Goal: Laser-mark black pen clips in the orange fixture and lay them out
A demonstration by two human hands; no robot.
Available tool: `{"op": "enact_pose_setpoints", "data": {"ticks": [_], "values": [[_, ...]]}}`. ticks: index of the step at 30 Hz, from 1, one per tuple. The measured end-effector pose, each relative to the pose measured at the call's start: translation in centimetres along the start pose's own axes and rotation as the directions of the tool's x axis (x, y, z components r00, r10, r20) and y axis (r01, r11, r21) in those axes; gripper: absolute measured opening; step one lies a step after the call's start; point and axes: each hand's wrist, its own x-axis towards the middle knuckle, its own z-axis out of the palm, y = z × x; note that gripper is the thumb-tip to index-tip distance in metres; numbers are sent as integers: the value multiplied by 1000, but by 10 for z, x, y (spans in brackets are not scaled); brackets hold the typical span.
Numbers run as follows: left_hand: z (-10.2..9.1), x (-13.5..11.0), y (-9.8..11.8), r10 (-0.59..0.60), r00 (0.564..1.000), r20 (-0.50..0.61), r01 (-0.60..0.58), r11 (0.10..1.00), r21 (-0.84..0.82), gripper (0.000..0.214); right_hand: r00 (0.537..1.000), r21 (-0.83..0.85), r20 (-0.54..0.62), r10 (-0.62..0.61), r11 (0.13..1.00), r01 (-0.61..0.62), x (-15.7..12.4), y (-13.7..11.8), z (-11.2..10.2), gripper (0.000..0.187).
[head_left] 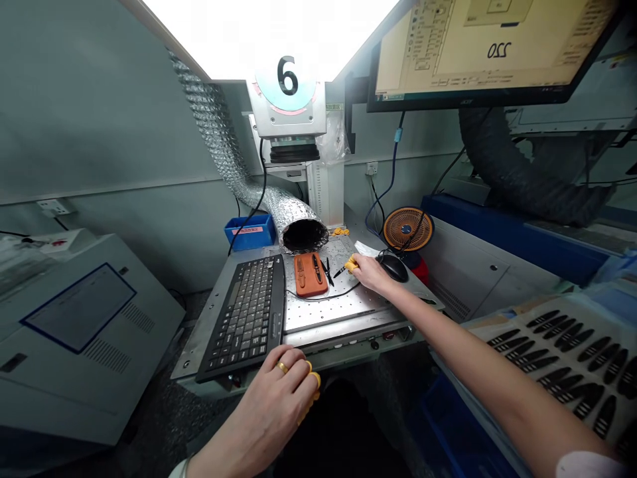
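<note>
Grip of right hand [367, 272] closes on a small black piece [340, 271] above the metal tabletop [338, 312]; left hand [273, 398] curls loosely, holding nothing visible, at the front edge near the keyboard [243, 315].

The right arm [472, 352] extends forward and inward, forearm bare, wrist nearly straight. The right hand [371, 273] lies palm down, its fingertips [351, 265] drawn together and fitted with yellow finger cots [349, 267]. The left hand [271, 405] sits lower and closer to the camera, back upward, its fingers [293, 362] curled downward. A gold ring [282, 367] is worn on one finger.
</note>
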Motion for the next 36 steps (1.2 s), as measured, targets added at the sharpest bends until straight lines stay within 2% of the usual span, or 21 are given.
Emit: {"op": "enact_pose_setpoints", "data": {"ticks": [4, 7, 11, 14, 19, 24, 30, 36], "values": [[-3, 3, 1, -18, 999, 26, 18, 1000, -2, 11, 1000, 26, -24, 7, 1000, -6, 1, 0, 9, 6], [-5, 5, 1, -36, 999, 38, 36, 999, 0, 11, 999, 208, -10, 36, 978, -33, 2, 3, 19, 7], [-6, 8, 2, -44, 998, 41, 43, 999, 7, 11, 988, 556, 63, 140, 817, -151, 7, 8, 31, 6], [-6, 11, 2, -37, 999, 37, 36, 999, 14, 11, 983, 697, 76, 168, 696, -173, 9, 11, 36, 3], [-7, 18, -1, -33, 999, 30, 32, 999, 28, 11, 981, 750, 62, 184, 640, -167, 12, 18, 44, 4], [-8, 30, -18, -67, 998, 19, 67, 998, 18, 8, 969, 795, 92, 231, 568, -211, 17, 23, 55, 6], [-2, 52, -59, -210, 977, -25, 210, 978, 4, 18, 975, 799, 54, 215, 577, -171, 21, 16, 59, 6], [15, 77, -99, -349, 937, -20, 349, 936, 53, 19, 984, 715, -10, 180, 689, -119, 20, 5, 57, 10]]}}
